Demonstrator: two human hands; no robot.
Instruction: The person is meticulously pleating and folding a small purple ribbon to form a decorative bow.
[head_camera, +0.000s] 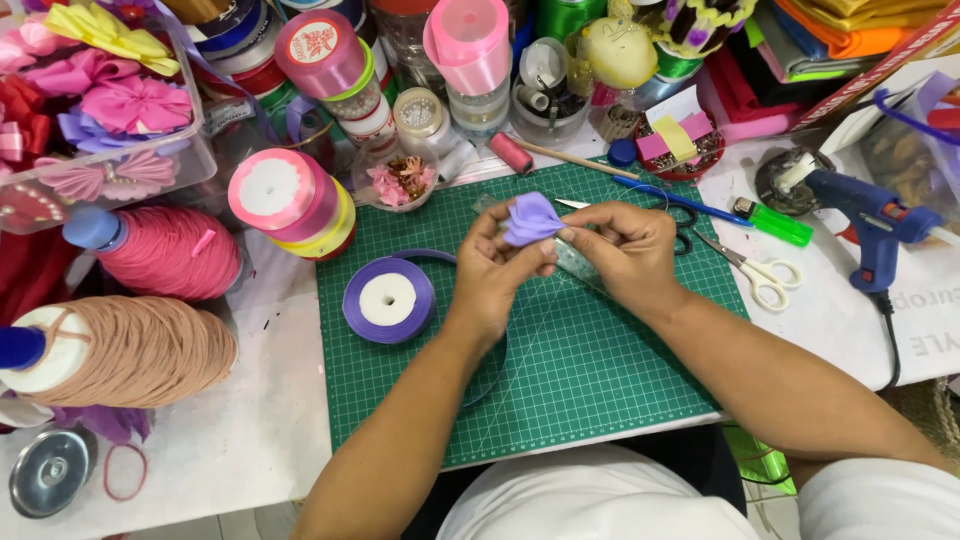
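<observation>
Left hand (497, 268) and right hand (622, 250) met above the green gridded cutting mat (580, 380), both pinched closed on a folded lilac satin ribbon piece (531, 218), apparently to keep its folds together. Purple ribbon spool (388, 300) lay just left.

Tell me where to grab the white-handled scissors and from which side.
Take the white-handled scissors by the finger loops, coming from the near right. They lie flat at the cutting mat's right edge, loops toward the person, blades pointing up-left toward the green lighter.
</observation>
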